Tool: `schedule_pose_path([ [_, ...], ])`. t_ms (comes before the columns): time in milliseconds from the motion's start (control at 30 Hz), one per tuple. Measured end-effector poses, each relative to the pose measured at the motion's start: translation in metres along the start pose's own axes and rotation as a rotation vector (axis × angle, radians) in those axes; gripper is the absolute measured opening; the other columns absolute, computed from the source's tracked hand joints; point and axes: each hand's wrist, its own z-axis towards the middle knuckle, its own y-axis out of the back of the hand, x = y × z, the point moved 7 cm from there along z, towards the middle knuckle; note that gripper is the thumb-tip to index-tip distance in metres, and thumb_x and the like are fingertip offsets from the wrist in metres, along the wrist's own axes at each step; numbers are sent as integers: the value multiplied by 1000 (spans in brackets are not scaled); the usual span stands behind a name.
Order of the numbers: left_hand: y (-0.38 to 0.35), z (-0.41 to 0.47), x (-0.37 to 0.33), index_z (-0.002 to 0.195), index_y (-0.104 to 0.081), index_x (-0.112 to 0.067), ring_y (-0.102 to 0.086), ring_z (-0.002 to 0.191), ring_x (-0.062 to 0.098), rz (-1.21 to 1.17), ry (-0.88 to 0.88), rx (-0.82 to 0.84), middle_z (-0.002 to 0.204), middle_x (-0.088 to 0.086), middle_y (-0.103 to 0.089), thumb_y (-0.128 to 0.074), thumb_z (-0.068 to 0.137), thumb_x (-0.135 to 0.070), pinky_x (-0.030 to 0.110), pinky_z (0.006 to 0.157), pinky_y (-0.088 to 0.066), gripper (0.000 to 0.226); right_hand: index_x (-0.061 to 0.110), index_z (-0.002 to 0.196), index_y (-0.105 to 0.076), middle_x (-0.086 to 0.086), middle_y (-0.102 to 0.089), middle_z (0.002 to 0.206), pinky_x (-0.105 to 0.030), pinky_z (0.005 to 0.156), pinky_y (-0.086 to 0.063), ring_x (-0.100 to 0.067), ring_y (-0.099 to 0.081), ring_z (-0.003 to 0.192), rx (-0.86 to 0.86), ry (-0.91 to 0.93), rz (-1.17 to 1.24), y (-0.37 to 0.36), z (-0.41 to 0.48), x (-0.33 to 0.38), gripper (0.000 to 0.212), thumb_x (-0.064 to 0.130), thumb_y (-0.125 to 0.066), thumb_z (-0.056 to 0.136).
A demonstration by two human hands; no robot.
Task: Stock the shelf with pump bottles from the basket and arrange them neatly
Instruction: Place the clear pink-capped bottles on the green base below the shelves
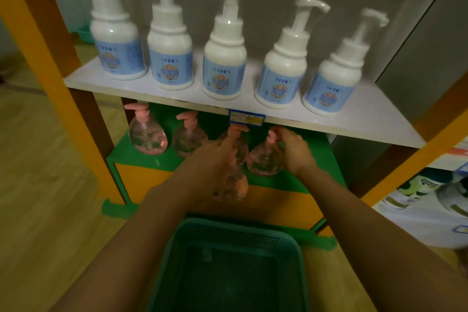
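Note:
Several clear round pump bottles with pink pumps stand on the low green shelf (141, 157). Two stand at the left (148, 137) (188, 139), another (239, 144) sits behind my left hand. My left hand (215, 157) is closed around a clear pump bottle (231, 186) held in front of the shelf edge. My right hand (293, 149) grips the pump neck of the rightmost bottle (264, 161), which rests on the shelf. The green basket (228, 233) lies below my arms; no bottle shows inside it.
Several white pump bottles with blue labels (224, 63) line the white shelf (367, 119) above, which carries a blue price tag (247, 118). Orange uprights (48, 53) frame the unit. Other packaged goods (428, 195) sit at the right. Wooden floor lies to the left.

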Motion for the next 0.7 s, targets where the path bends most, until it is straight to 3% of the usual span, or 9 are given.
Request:
schedule_pose_path([
  [100,5,2,0,130,-34,-7,-49,85,21,-22,-25,-45,95,6,-51,-48,89,-5,30,70,-36,43,18,114,-53,-16,-61,116,-48,92,-48,-36,-58,105,2,-34,-9,-3,11,-7,26,15,-50,89],
  [267,16,-1,2,116,-44,-10,-46,96,27,28,-34,-103,105,12,-57,-45,90,-13,41,79,-42,26,13,123,-49,-18,-54,127,-43,98,-42,-36,-51,114,15,-53,-26,-5,7,-9,33,12,-49,90],
  [333,18,-2,-1,117,-44,-12,-46,100,28,29,-41,-96,106,10,-58,-47,89,-16,45,81,-43,28,11,129,-45,-19,-49,131,-41,102,-37,-36,-45,119,0,-5,-57,0,-2,-3,39,9,-49,90],
  [400,17,-3,-7,115,-44,-12,-50,99,27,-38,-50,-72,106,8,-58,-49,89,-17,47,82,-45,28,10,128,-48,-16,-51,130,-41,103,-38,-33,-44,119,-128,112,-75,18,-20,9,43,4,-53,86],
  [467,16,0,-15,116,-45,-11,-56,97,25,-116,-63,-52,107,8,-59,-50,88,-17,47,82,-48,28,10,121,-53,-9,-56,124,-30,97,-44,-22,-49,115,-159,190,86,35,-45,18,49,-9,-55,76],
  [533,13,3,-24,114,-45,-14,-58,96,23,-150,-65,-45,106,6,-60,-51,88,-19,47,82,-49,27,10,117,-55,-2,-60,115,-8,86,-44,0,-56,102,46,154,385,37,-72,26,53,-16,-53,70],
  [567,12,5,-29,114,-45,-16,-58,96,22,-164,-69,-48,106,4,-60,-51,88,-20,47,83,-50,27,12,117,-54,3,-60,110,-4,81,-44,9,-56,95,151,144,490,35,-86,30,53,-14,-56,70],
  [633,8,8,-41,114,-45,-17,-59,99,21,-207,-89,-49,109,3,-61,-53,88,-21,44,86,-50,27,22,119,-49,12,-57,107,-12,85,-47,9,-56,96,244,130,538,29,-103,28,54,0,-67,73],
  [700,1,10,-56,111,-48,-14,-60,99,17,-268,-106,-43,106,0,-62,-53,88,-18,29,85,-51,24,28,118,-48,19,-55,105,-25,87,-51,-1,-57,98,221,106,495,28,-113,18,53,13,-73,74],
])
